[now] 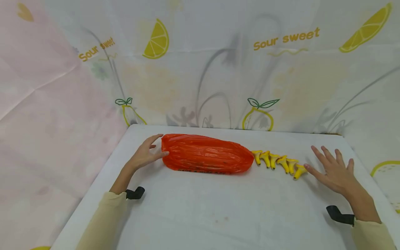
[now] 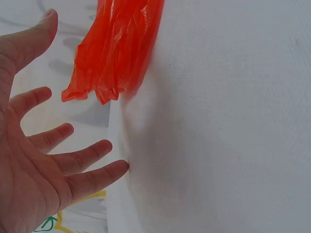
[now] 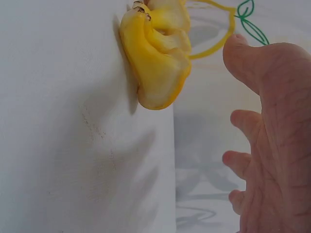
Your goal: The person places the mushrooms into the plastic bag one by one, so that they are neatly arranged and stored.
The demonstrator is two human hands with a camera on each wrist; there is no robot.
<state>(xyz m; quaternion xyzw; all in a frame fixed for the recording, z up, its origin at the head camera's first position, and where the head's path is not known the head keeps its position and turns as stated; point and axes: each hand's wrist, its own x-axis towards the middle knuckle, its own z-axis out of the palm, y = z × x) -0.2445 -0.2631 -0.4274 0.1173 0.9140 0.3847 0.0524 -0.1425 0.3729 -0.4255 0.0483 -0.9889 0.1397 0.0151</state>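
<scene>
Currently, red plastic bag (image 1: 206,154) lies lengthwise on white table (image 1: 218,208). Left hand (image 1: 145,152) just beside bag's left end, fingers spread wide, gripping nothing. Yellow pieces (image 1: 282,162), six, run in a slanting row off bag's right end. Right hand (image 1: 337,173) farther right of bag, near last piece, fingers also wide, empty.

The left hand (image 2: 36,167) is seen palm-on, its fingers spread. It is held apart from the red bag (image 2: 121,46), whose crumpled end is turned toward it. Whether the white table (image 2: 233,121) is touched by the lowest fingertip cannot be told. Behind, the backdrop (image 2: 82,211) is marked with yellow and green lines.
</scene>
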